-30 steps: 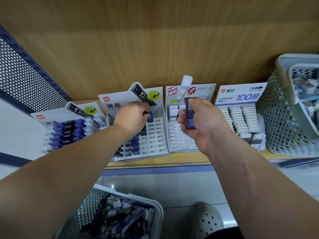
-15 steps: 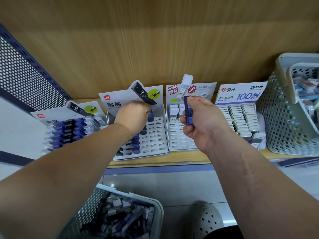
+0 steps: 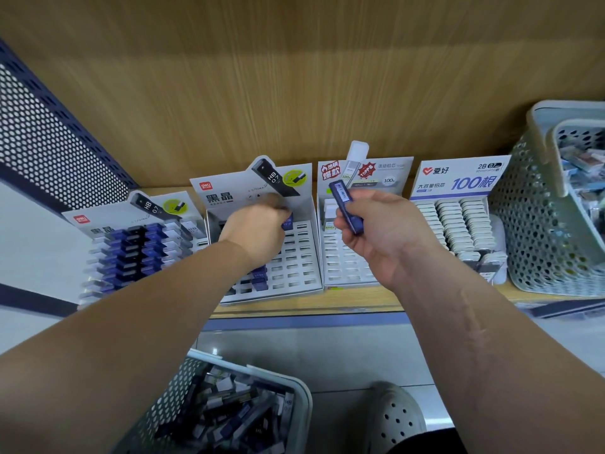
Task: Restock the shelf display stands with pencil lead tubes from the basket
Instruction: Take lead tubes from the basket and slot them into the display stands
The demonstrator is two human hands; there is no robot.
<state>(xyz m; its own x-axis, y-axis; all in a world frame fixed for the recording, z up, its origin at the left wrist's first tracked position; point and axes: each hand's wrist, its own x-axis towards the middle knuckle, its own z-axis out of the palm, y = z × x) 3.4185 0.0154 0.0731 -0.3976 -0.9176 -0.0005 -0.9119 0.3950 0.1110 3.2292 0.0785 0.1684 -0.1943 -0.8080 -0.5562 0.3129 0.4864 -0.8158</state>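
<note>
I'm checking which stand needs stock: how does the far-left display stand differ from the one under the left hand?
The far-left stand is nearly full of blue and black tubes; the second stand shows mostly empty slots, with a few blue tubes near its front. The far-left stand sits untouched; the left hand grips a blue tube at the second stand's back row. Both carry grey header cards picturing a black HB tube.

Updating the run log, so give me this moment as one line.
step: restocking | left hand: holds left tube at second stand, back row | right hand: grips right tube, raised | lower basket: holds tubes
</note>
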